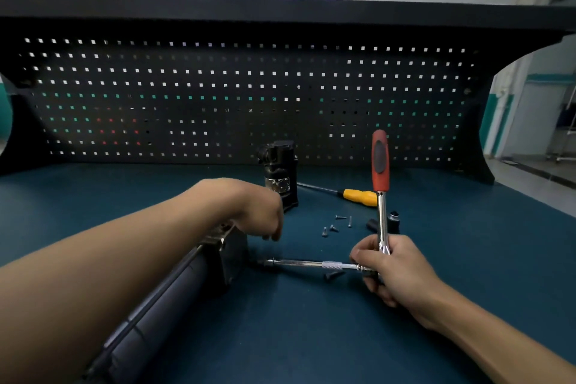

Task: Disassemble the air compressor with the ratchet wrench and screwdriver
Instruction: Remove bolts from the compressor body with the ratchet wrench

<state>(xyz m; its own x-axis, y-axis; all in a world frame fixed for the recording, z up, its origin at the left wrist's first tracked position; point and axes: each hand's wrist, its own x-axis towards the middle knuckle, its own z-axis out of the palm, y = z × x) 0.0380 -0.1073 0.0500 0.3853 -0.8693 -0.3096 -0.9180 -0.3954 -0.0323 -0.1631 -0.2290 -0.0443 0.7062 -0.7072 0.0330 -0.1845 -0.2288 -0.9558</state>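
Note:
The dark grey air compressor body (174,287) lies on its side on the blue bench, running from lower left toward the centre. My left hand (258,215) rests over its top end with fingers curled down. My right hand (392,271) grips the head of the ratchet wrench (381,178), whose red handle points up. A long chrome extension bar (311,264) runs from the wrench head leftward to the compressor's end face. A yellow-handled screwdriver (358,196) lies behind.
A black removed compressor part (280,174) stands upright near the pegboard. Several small screws (336,224) lie loose on the bench, one more (332,275) under the extension bar. Two dark sockets (393,221) sit behind the wrench. The black pegboard (237,97) walls off the back.

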